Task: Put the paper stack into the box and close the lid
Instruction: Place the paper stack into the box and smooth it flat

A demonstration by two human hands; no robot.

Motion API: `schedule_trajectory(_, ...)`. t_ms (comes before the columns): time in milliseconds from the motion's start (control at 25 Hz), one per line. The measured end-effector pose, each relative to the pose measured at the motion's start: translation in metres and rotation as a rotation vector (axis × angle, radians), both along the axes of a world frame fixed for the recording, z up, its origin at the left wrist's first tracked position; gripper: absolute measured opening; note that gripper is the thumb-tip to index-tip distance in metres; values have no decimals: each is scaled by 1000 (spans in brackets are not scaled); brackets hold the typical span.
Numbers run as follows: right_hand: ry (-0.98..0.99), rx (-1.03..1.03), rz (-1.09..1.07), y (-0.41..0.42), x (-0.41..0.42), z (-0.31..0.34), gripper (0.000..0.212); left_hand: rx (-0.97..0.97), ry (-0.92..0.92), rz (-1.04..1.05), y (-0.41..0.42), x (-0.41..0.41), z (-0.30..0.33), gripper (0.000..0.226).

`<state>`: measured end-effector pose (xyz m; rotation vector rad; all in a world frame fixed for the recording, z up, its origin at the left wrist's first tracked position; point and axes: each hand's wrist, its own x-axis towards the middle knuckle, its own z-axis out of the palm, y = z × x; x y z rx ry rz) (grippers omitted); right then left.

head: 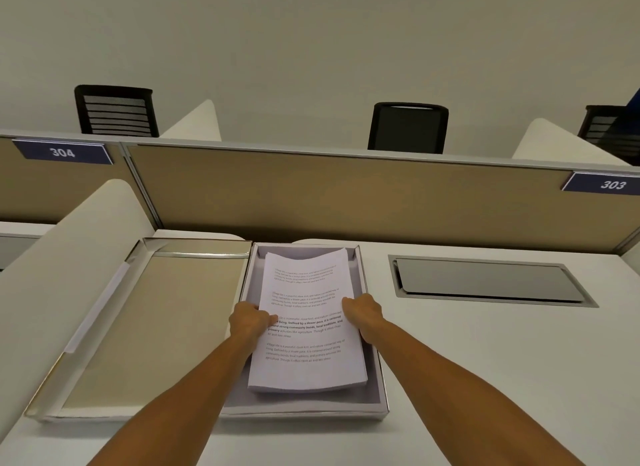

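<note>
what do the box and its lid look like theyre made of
Box: likely rigid cardboard, matte grey inside, with thin straight walls and folded corners. Lid: seemingly the same board, beige matte inner face, slightly shiny silvery rim. Neither can be confirmed from sight alone.

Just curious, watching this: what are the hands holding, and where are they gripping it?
Both hands hold the paper stack by its long side edges, about midway along: left hand on the left edge, right hand on the right, over the open box.
</note>
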<state>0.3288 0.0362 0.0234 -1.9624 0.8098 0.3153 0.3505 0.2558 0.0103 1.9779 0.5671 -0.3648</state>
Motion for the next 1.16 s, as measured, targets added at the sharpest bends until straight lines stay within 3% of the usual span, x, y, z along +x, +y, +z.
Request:
schedule_trajectory(280, 59, -35, 113, 5, -1, 6, 33, 76, 12, -6, -6, -4, 4, 29)
schedule_trajectory(560, 102, -36, 218, 14, -8, 8, 20, 42, -39, 19, -6, -5, 8, 12)
schedule_trajectory(840, 47, 92, 67, 7, -12, -1, 12, 37, -56, 40, -8, -4, 12, 26)
schedule_trajectory(1160, 7, 18, 62, 3, -16, -8, 8, 14, -55, 57, -10, -3, 14, 24)
